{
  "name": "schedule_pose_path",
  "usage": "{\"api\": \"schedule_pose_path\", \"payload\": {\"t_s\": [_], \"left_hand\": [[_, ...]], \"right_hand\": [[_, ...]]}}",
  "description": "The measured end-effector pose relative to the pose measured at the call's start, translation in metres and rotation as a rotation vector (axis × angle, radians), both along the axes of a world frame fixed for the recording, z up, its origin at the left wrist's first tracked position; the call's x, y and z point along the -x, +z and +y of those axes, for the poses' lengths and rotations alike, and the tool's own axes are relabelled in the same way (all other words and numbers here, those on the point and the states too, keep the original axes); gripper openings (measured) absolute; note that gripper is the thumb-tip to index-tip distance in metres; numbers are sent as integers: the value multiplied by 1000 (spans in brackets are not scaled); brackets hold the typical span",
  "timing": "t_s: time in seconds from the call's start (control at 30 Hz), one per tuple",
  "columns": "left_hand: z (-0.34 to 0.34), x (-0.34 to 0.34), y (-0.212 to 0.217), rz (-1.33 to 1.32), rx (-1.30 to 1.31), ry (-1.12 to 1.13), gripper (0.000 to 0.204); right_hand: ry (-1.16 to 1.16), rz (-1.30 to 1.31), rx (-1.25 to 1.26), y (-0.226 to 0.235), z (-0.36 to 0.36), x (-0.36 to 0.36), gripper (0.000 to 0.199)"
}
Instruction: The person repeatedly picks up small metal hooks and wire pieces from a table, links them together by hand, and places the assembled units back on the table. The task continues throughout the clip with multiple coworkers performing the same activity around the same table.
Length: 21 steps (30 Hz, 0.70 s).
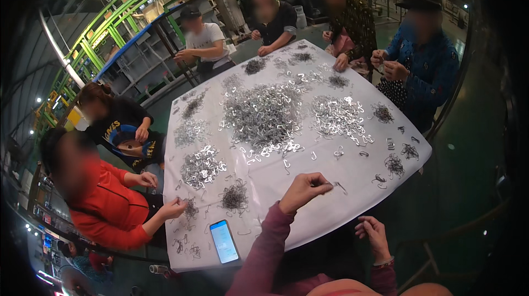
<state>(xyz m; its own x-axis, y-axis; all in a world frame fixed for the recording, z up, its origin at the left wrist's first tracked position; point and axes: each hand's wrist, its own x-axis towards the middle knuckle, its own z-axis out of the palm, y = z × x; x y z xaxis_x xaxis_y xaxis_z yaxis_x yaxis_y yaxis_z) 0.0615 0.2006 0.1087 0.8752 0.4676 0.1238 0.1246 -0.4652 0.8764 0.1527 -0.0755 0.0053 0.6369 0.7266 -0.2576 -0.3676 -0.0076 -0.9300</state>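
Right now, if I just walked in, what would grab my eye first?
Probably the big mound of small, silvery, hook-shaped metal pieces in the middle of the white-covered table, ringed by smaller piles. Next, the dark-edged smartphone with a glowing pale-blue screen near the table's near-left corner, and a person's bright red jacket at the left. Up front, the wearer's left hand pinches a thin metal piece.

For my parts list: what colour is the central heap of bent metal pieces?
The heap of bent metal pieces is silvery grey, seen best in the head view.
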Motion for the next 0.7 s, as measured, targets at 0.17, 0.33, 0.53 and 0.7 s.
{"api": "schedule_pose_path", "payload": {"t_s": [0.17, 0.33, 0.53, 0.7], "left_hand": [[-22, -6, -21, -107, 65, -83, 13], [-43, -6, -30, -56, -200, -66, 12], [-71, 16, -36, 95, -495, -2, 12], [-89, 21, -43, 193, -606, -24, 10]], "right_hand": [[-103, 536, -252, 31, 59, -2, 44], [-61, 406, -328, 40, 87, -29, 23], [-5, 148, -150, 25, 71, -21, 17], [103, -37, 9, 22, 73, -22, 12]]}}
